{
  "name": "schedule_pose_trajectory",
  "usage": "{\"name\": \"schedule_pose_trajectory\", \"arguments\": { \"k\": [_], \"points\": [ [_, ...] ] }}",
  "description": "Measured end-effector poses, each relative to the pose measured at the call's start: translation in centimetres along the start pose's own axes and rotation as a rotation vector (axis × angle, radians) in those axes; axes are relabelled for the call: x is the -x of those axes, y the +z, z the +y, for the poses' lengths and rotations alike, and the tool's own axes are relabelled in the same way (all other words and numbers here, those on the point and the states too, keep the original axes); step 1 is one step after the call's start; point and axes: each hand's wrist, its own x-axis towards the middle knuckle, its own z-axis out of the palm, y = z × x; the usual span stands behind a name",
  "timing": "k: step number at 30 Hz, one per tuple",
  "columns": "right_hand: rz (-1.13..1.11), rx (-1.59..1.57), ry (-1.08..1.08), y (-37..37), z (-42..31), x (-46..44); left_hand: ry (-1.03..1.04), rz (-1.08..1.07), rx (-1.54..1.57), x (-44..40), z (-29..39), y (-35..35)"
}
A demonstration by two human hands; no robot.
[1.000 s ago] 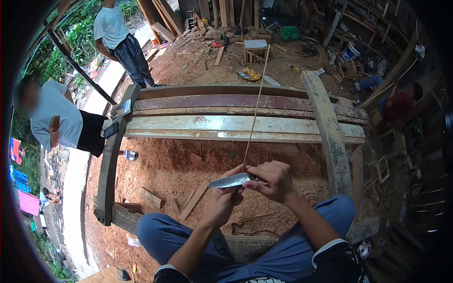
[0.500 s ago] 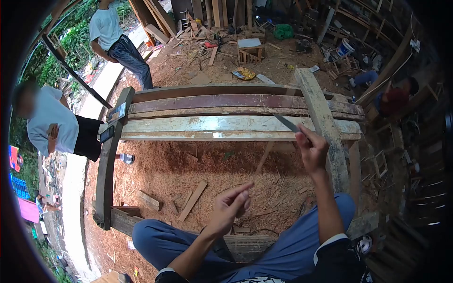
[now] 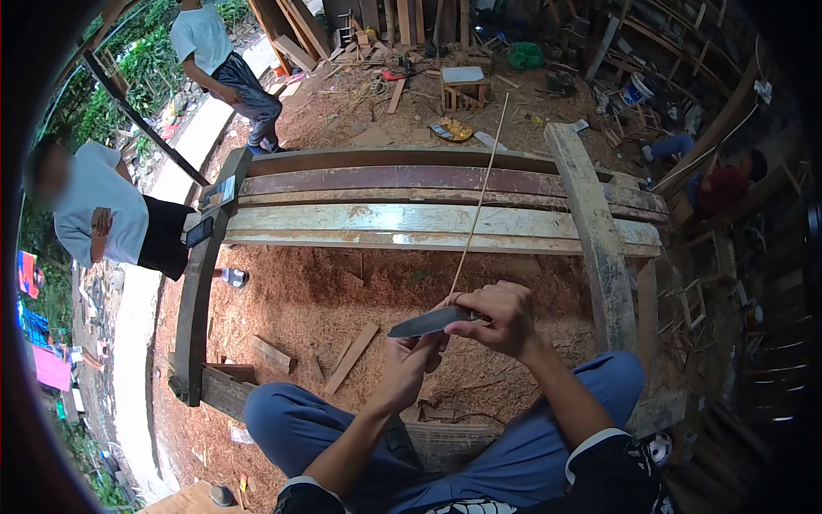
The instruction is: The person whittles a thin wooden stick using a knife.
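A knife (image 3: 425, 323) with a broad grey blade is in my right hand (image 3: 501, 319), its fingers wrapped round the handle and its tip pointing left. My left hand (image 3: 411, 364) is closed just under the blade, pinching the lower end of a thin wooden strip (image 3: 481, 201). From my hands the strip runs up and slightly right, across the planks beyond. Blade and strip meet or cross close to my fingers; the exact contact is hidden by the hands.
Long planks (image 3: 368, 218) lie across in front, between a dark beam (image 3: 202, 291) at left and a pale beam (image 3: 591, 231) at right. Wood offcuts (image 3: 353, 358) lie on shavings below. Two people (image 3: 116, 206) (image 3: 224, 77) stand at left; another person (image 3: 723, 184) is at far right.
Half a second ago my hands were apart, with the knife raised at right. Now the knife is back beside my left hand at the strip. The standing person at the back has shifted legs and arm.
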Motion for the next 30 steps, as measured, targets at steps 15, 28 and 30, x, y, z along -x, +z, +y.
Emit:
{"name": "schedule_pose_trajectory", "arguments": {
  "k": [15,28,30],
  "points": [
    [0.329,0.233,0.311,-4.6,5.6,0.2,-0.065,-0.050,0.031,1.4,-1.0,0.2],
    [-0.038,-0.059,0.028,1.4,-0.4,0.5,0.047,-0.072,-0.054,-0.1,-0.7,-1.4],
    [-0.036,-0.050,0.000,1.0,-0.4,0.4,0.014,-0.058,-0.069,0.3,-0.4,-1.1]
  ]
}}
